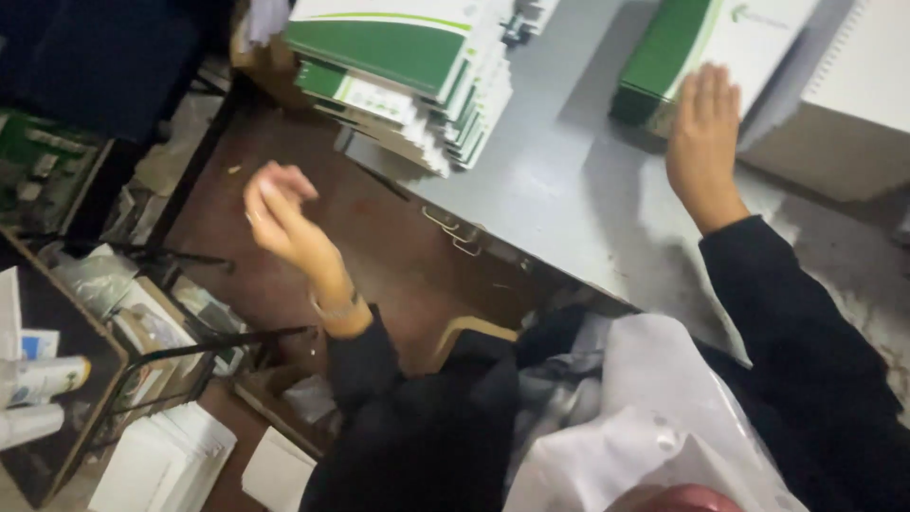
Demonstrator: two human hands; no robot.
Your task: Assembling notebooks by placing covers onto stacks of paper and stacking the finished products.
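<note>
Right hand on the box, left one up in the air

Right hand lies flat, fingers loose, on a green-and-white box on the grey table. Left hand hovers empty, fingers half curled, near the stack of flat cartons.

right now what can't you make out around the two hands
- Left hand, head view: motion blur hides whether the curled fingers hold anything.
- Right hand: rests flat on the green-and-white box, whose top the frame edge cuts off.
- Stack of green-and-white booklets: top cut off, so its height is unclear.
- Metal clips on the grey table: too small to identify.
</note>
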